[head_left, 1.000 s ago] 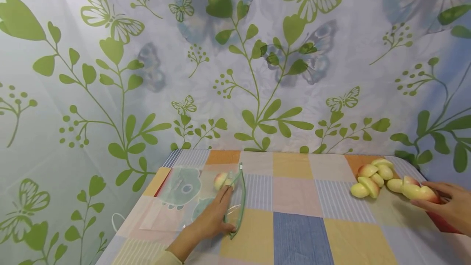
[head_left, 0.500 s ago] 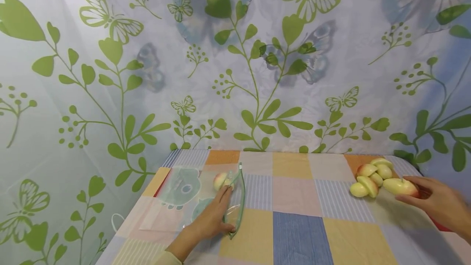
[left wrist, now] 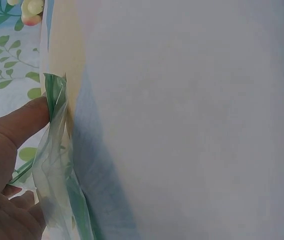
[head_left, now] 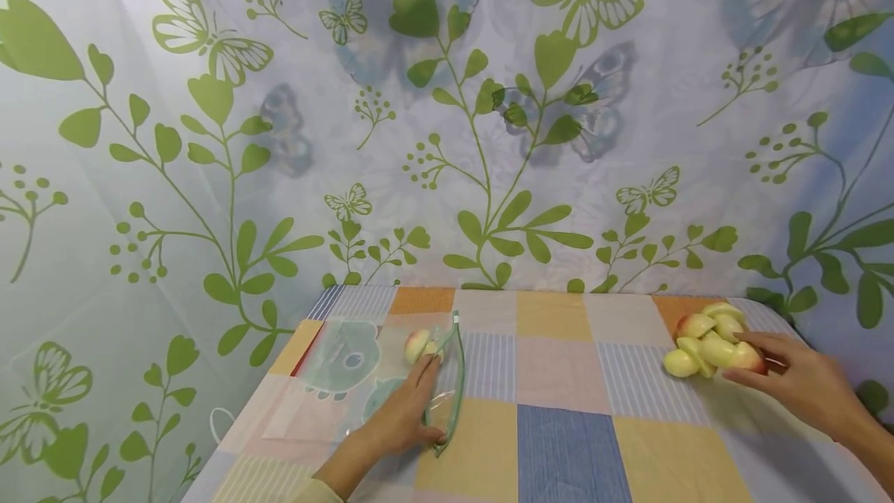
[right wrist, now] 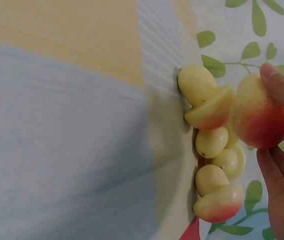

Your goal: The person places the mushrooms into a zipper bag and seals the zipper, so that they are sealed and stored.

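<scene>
My right hand [head_left: 803, 375] grips a yellow fruit [right wrist: 259, 110] with a red blush, pear-like, its thumb and fingers on opposite sides. This fruit is held at a pile of yellow balls and red-edged half fruits [right wrist: 217, 202], overlapping them in the head view. At the left, my left hand [head_left: 398, 414] lies over a clear zip bag [head_left: 349, 355] with a pale-green cartoon print. Its fingers are extended along the parted green mouth, and the thumb [left wrist: 29, 117] presses the green zip edge. Inside the bag near the mouth, a red-and-yellow fruit [head_left: 415, 344] shows.
A patchwork tablecloth [head_left: 566, 449] covers the table, whose far edge meets a hanging curtain [head_left: 489, 138] with green leaves and butterflies. A white cord loop [head_left: 222, 421] shows by the table's left edge.
My right hand has moved left with the yellow-red fruit, from the right side of the pile up against it. The left hand and bag stay in place.
</scene>
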Action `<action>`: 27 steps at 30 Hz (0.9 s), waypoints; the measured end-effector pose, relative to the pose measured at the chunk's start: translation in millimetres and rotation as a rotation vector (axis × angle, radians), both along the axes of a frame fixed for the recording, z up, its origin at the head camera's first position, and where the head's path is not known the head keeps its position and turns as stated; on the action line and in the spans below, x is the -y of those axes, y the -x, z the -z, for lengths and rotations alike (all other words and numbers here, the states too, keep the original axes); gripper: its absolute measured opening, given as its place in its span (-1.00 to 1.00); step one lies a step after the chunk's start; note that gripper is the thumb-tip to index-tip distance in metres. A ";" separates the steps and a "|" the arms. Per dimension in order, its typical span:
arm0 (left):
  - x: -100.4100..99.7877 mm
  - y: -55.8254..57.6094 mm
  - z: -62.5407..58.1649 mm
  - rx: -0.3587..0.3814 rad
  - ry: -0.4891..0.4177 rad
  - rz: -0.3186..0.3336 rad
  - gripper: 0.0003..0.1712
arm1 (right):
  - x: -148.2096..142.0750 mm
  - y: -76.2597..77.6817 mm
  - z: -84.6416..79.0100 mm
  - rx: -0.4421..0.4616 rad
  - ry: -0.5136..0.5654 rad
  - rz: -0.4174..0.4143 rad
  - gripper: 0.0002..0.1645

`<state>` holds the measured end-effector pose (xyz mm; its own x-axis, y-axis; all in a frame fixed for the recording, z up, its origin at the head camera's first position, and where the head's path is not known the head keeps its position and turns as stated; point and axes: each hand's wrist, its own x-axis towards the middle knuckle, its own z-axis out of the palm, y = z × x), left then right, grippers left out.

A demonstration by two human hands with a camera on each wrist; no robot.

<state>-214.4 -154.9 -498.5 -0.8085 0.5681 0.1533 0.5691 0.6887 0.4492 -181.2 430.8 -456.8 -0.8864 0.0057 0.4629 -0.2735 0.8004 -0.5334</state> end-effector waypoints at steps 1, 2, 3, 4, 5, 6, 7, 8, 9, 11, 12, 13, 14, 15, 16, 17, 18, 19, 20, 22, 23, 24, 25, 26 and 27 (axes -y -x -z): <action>0.2 0.2 0.7 0.000 0.003 0.000 0.41 | 1.9 1.2 2.1 -0.016 0.017 -0.016 -0.18; 0.2 0.3 1.1 0.002 0.005 -0.001 0.41 | 3.8 2.4 3.6 -0.036 0.016 -0.023 -0.19; 0.2 0.5 1.4 0.003 0.006 -0.001 0.42 | 5.9 3.8 4.7 -0.049 0.015 -0.028 -0.20; 0.2 0.5 1.7 0.004 0.006 0.000 0.42 | 7.9 5.2 5.5 -0.057 0.012 -0.033 -0.20; 0.2 0.3 1.5 0.008 0.003 0.000 0.42 | 10.0 6.4 6.0 -0.060 0.009 -0.036 -0.21; 0.4 0.2 1.6 0.010 0.002 -0.002 0.42 | 12.3 7.6 6.2 -0.061 0.006 -0.038 -0.21; 0.9 -0.1 1.4 0.010 0.002 -0.002 0.42 | 14.5 8.6 6.3 -0.057 0.002 -0.037 -0.20; 1.1 -0.1 1.2 0.013 0.001 -0.004 0.42 | 16.7 9.4 5.3 -0.045 -0.003 -0.039 -0.20; 1.3 -0.2 0.8 0.016 0.000 -0.005 0.42 | 18.9 10.1 4.8 -0.027 0.000 -0.043 -0.18; 1.6 -0.3 0.6 0.019 -0.001 -0.007 0.42 | 21.9 11.3 3.5 -0.013 0.011 -0.059 -0.18; 1.7 -0.4 0.7 0.020 0.000 -0.008 0.42 | 23.2 11.7 3.0 -0.014 0.018 -0.068 -0.19; 1.7 -0.5 0.4 0.021 -0.002 -0.007 0.42 | 24.2 12.2 2.1 -0.022 0.022 -0.075 -0.20; 1.6 -0.4 0.4 0.025 -0.003 -0.008 0.41 | 25.1 12.9 1.5 -0.031 0.027 -0.084 -0.21; 1.7 -0.7 0.2 0.026 -0.004 -0.008 0.41 | 26.3 13.5 1.1 -0.045 0.024 -0.087 -0.21; 1.8 -0.8 0.1 0.026 -0.005 -0.007 0.41 | 27.5 14.3 0.5 -0.059 0.022 -0.091 -0.22; 1.8 -1.0 0.1 0.026 -0.006 -0.006 0.41 | 28.8 14.9 0.1 -0.071 0.018 -0.090 -0.23; 1.9 -1.1 -0.1 0.024 -0.007 -0.005 0.41 | 30.4 15.7 -0.3 -0.083 0.011 -0.087 -0.22; 1.8 -1.0 -0.3 0.020 -0.010 -0.001 0.41 | 32.2 16.7 -0.8 -0.090 0.000 -0.083 -0.22; 1.7 -0.9 -0.5 0.018 -0.009 0.000 0.41 | 34.3 17.8 -1.2 -0.093 -0.003 -0.086 -0.22; 1.7 -0.6 -0.7 0.014 -0.012 0.004 0.41 | 38.6 20.6 -1.6 -0.101 0.005 -0.111 -0.24; 1.6 -0.6 -0.9 0.017 -0.013 0.005 0.41 | 40.7 22.0 -1.6 -0.102 0.016 -0.133 -0.25; 1.6 -0.6 -1.3 0.019 -0.016 0.005 0.41 | 42.8 23.4 -1.4 -0.102 0.030 -0.158 -0.26; 1.6 -0.7 -1.5 0.023 -0.017 0.006 0.41 | 44.9 24.9 -1.1 -0.104 0.046 -0.181 -0.27; 1.7 -0.6 -1.4 0.027 -0.015 0.005 0.41 | 46.9 26.0 -0.8 -0.105 0.062 -0.204 -0.28; 1.6 -0.4 -1.4 0.028 -0.016 0.005 0.41 | 48.5 27.1 -0.6 -0.105 0.073 -0.220 -0.28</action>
<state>-213.9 -156.5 -497.1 -0.8096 0.5700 0.1402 0.5599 0.6783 0.4758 -208.3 382.2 -456.2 -0.8168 -0.1458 0.5581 -0.4942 0.6759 -0.5467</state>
